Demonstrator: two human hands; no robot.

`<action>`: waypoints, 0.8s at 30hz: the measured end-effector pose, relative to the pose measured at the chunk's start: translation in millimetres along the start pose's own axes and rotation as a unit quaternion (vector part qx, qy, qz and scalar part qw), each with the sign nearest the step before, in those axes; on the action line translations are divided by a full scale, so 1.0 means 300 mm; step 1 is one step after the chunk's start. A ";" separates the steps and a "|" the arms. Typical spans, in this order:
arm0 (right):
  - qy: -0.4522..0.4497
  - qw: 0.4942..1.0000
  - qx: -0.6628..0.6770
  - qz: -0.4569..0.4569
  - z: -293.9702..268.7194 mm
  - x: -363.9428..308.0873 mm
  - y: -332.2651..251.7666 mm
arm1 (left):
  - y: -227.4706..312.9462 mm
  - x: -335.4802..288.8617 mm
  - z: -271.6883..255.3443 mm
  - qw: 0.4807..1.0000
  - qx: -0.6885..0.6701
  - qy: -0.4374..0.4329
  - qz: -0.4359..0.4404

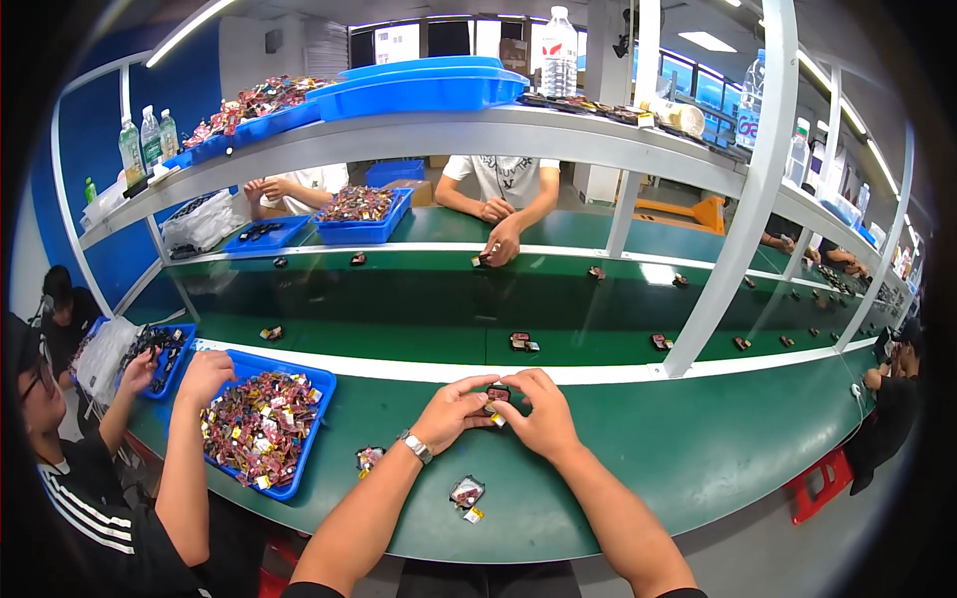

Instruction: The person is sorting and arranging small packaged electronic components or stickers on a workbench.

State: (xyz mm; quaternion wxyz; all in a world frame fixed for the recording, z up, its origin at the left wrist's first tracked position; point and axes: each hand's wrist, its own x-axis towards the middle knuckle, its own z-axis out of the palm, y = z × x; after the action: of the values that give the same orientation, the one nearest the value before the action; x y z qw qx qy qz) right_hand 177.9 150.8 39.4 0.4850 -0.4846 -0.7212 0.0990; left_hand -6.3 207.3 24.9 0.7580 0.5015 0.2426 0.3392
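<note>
My left hand (454, 414), with a metal-banded watch (416, 448) on its wrist, and my right hand (544, 417) meet over the green worktop. Between them they grip a small black case with a red circuit board (497, 395) in it. A yellow-and-white tab (497, 420) hangs from its near side, and fingers hide part of the case. Nearer to me lies a similar case with a board (467, 491), its tab (474, 515) sticking out. Another small board piece (369, 459) rests left of my left forearm.
A blue tray heaped with red boards (261, 429) stands at my left, where a co-worker's hand (207, 378) reaches over it. Past a white rail (419, 372), a green conveyor belt (429, 339) carries spaced-out cases. A grey shelf (439, 125) crosses above. Another person (501, 234) works opposite.
</note>
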 end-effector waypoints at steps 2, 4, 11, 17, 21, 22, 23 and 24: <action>0.048 0.996 -0.072 -0.009 0.023 0.003 -0.013 | 0.000 -0.004 0.019 1.000 -0.006 0.004 0.003; 0.054 0.994 -0.088 -0.025 0.031 0.004 -0.004 | -0.001 -0.006 0.023 1.000 -0.011 0.007 0.007; 0.042 0.977 -0.172 -0.121 0.023 0.005 0.001 | -0.017 -0.003 0.026 0.998 -0.045 0.049 0.006; 0.006 0.980 -0.134 -0.144 -0.001 0.029 0.009 | -0.008 -0.001 0.038 0.998 -0.015 0.056 0.002; -0.059 0.986 -0.095 -0.122 -0.015 0.023 0.032 | -0.017 -0.001 0.030 0.999 0.010 0.047 0.001; -0.052 0.987 -0.098 -0.118 -0.016 0.023 0.031 | -0.018 -0.001 0.031 0.999 0.011 0.047 0.001; -0.046 0.987 -0.100 -0.114 -0.018 0.023 0.030 | -0.017 -0.002 0.035 0.999 0.013 0.051 0.003; -0.045 0.987 -0.101 -0.113 -0.023 0.021 0.022 | -0.017 -0.002 0.037 0.998 0.015 0.054 0.004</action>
State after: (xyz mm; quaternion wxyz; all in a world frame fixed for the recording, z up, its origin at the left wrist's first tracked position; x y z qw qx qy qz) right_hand 187.0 157.0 42.8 0.4090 -0.4415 -0.7986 -0.0078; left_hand 2.6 198.9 24.3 0.7346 0.4951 0.2864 0.3651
